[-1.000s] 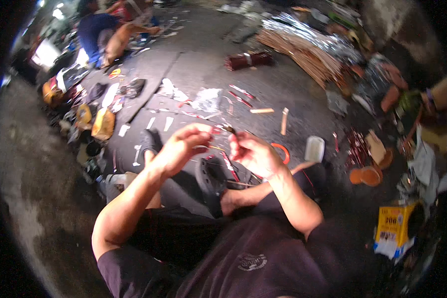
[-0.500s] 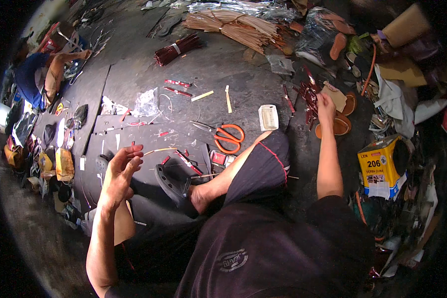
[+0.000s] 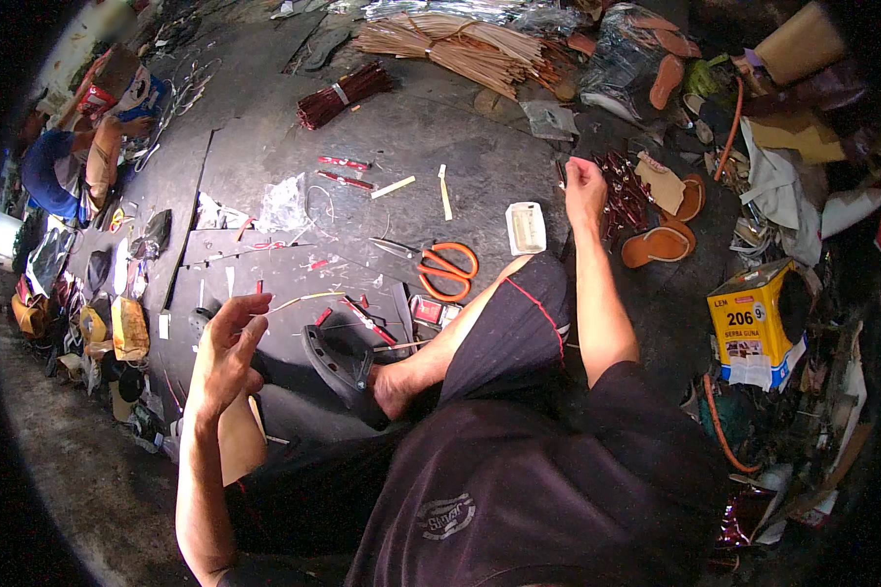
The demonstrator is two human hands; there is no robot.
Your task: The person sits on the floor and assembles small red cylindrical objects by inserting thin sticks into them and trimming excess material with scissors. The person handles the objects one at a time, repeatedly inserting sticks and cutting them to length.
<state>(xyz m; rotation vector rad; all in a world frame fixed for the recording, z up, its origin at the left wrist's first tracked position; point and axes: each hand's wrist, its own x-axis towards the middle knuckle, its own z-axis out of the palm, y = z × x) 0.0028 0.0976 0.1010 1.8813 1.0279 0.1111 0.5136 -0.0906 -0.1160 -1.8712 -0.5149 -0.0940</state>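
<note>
Here, a yellow box-shaped package (image 3: pixel 754 318) with a white label on its face is seen on the floor well to the right of the right hand (image 3: pixel 584 184) and nearer the person, next to a pair of orange-soled sandals (image 3: pixel 661 243). A small white rectangular tray (image 3: pixel 527 227) lies just below and left of that hand. Farther away, at the upper left edge, a red and white carton (image 3: pixel 96 96) is seen beside a seated person in a blue shirt (image 3: pixel 47 168).

The right hand is stretched out and curled shut; what it grips cannot be made out. A cluster of dark red sticks (image 3: pixel 622 191) lies just beside it, on its right, touching or almost touching the knuckles.

The left hand (image 3: pixel 227 344) is held up with its fingers spread and loosely bent, and nothing is clearly gripped in it. A thin pale strip (image 3: pixel 303 298) lies just beyond its fingertips. Orange-handled scissors (image 3: pixel 442 269) lie between the two hands, well apart from both. A bound bundle of dark red sticks (image 3: pixel 343 93) and a large sheaf of pale tan reeds (image 3: pixel 460 44) are seen far beyond both hands.
</note>
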